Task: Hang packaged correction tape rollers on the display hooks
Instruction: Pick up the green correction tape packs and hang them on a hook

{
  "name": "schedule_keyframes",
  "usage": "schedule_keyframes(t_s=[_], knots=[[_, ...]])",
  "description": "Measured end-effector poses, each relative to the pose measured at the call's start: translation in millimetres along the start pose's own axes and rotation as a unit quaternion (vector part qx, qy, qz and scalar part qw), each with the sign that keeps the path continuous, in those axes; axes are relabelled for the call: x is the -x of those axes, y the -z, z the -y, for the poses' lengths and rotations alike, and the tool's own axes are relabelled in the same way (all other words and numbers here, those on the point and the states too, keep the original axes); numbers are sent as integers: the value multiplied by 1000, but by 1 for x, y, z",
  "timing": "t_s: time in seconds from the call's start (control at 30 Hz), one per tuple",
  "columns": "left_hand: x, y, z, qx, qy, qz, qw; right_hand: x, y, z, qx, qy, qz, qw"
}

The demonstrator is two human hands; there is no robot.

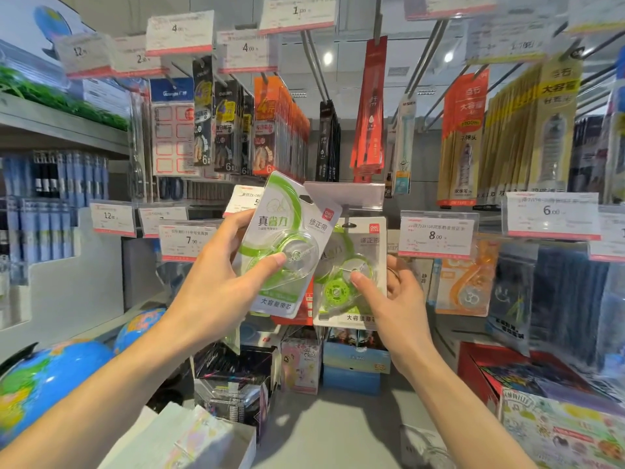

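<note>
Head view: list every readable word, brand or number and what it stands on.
"真省力", "修正带": green package in left hand.
"deli", "修正带": hanging package touched by right hand.
"8.00": price tag.
"7.90": price tag.
"6.00": price tag.
Small print: blurred.

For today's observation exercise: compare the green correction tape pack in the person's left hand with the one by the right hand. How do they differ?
The left-hand pack is tilted and off the hook, gripped by the left hand. The right-hand pack sits upright, its slot up at the hook, with the right hand holding its lower edge. The left-hand pack overlaps the right-hand pack's left side. Both are clear blisters holding green rollers.
</note>
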State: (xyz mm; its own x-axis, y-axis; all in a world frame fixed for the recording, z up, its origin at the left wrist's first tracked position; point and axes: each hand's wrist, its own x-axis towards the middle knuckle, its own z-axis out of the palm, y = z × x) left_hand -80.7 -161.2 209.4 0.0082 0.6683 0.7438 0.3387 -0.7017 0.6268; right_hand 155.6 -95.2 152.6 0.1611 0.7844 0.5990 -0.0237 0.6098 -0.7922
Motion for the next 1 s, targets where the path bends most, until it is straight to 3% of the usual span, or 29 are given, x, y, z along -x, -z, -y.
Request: schedule_keyframes(t_s=[0.33,0.57,0.8,1.0], knots=[[10,-9,13,14,-12,9,1000,-5,2,-9,95,25,-32,995],[26,-30,40,24,31,26,999,-7,14,-13,178,16,-37,983],[30,-27,68,-9,32,29,999,-19,15,-18,170,23,-14,985],[20,-22,86,27,69,24,997,-36,2,-32,229,10,-25,973]])
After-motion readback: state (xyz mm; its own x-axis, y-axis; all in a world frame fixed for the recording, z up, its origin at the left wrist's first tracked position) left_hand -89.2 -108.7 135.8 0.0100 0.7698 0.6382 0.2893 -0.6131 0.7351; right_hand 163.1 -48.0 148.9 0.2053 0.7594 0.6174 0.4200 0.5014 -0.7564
